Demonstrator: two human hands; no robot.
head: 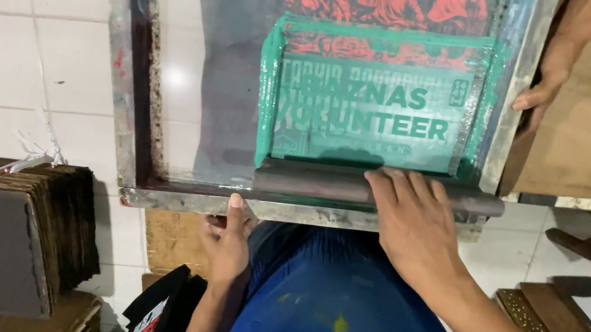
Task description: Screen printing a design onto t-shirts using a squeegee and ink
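We are at the end of a squeegee pull: our right hand (415, 224) lies flat, fingers spread over the dark squeegee (356, 187) resting across the near edge of the screen frame (124, 79), green ink (269, 88) banked along the stencil. Our left hand (228, 235) grips the frame's near rail from below, thumb up. Another person's hand (545, 80) steadies the right edge. Next seems to call for lifting the frame evenly

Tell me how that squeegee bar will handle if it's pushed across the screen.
The squeegee looks stiff: it lies long and straight under the right hand. It will probably slide easily, since wet green ink coats the mesh. Its grip may be slippery where ink has smeared.
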